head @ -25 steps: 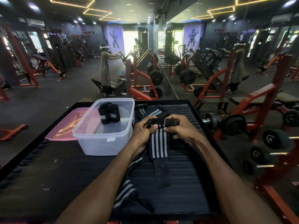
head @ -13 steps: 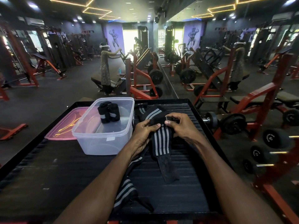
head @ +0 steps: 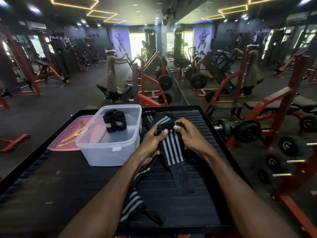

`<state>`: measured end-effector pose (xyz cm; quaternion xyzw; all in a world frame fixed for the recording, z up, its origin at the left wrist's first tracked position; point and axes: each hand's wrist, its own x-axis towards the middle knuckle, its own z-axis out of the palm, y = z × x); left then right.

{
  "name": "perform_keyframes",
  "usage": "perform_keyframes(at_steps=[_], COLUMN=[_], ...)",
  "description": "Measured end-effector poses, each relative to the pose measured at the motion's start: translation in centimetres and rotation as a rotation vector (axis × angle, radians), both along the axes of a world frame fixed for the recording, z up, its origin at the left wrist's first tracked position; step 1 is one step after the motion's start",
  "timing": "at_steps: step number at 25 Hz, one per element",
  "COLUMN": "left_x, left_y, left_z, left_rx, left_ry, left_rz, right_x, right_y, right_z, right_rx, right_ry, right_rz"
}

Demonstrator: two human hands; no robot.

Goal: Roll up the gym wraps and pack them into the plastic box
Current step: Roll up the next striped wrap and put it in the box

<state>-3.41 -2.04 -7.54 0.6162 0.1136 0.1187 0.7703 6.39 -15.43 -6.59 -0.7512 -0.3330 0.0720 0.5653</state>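
Both hands meet over the middle of the black ribbed surface, with 1 gym wrap held between them. The left hand pinches the wrap's rolled upper end from the left, thumb on top; the right hand grips the same end from the right, thumb pressed down on the roll. From that roll the striped black-and-grey band hangs toward the camera, its plain dark tail resting on the surface between the 2 forearms.

Just left of the left hand stands the clear plastic box, open, with rolled wraps standing inside near its far wall; their exact count is hard to tell. A pink lid lies flat beside the box on its far-left side.

Another loose wrap lies under the left forearm, and more striped wraps sit just beyond the hands, next to the box.
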Motion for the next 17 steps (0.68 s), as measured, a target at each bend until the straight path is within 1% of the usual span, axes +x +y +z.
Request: perform_keyframes(at_steps=[3, 6, 9, 11, 14, 17], left_x=[-0.10, 0.08, 0.02, -0.20, -0.08, 0.30], left_y=[-0.12, -0.12, -0.14, -0.27, -0.04, 0.45], left_z=[-0.05, -0.25, -0.08, 0.20, -0.21, -0.66], left_rx=[0.060, 0.065, 0.056, 0.087, 0.146, 0.131], left_ry=[0.016, 0.024, 0.108, 0.155, 0.118, 0.042], left_rz=[0.002, 0.005, -0.041, -0.067, -0.016, 0.034], right_x=[-0.14, 0.08, 0.35, 0.35, 0.15, 0.18], right_y=[-0.05, -0.06, -0.04, 0.03, 0.18, 0.29], right_z=[-0.18, -0.19, -0.34, -0.56, -0.51, -0.53], right_rx=[0.020, 0.036, 0.022, -0.004, 0.009, 0.036], right_ry=[0.001, 0.001, -0.038, -0.079, -0.054, -0.023], right_rz=[0.016, 0.016, 0.038, 0.065, 0.091, 0.096])
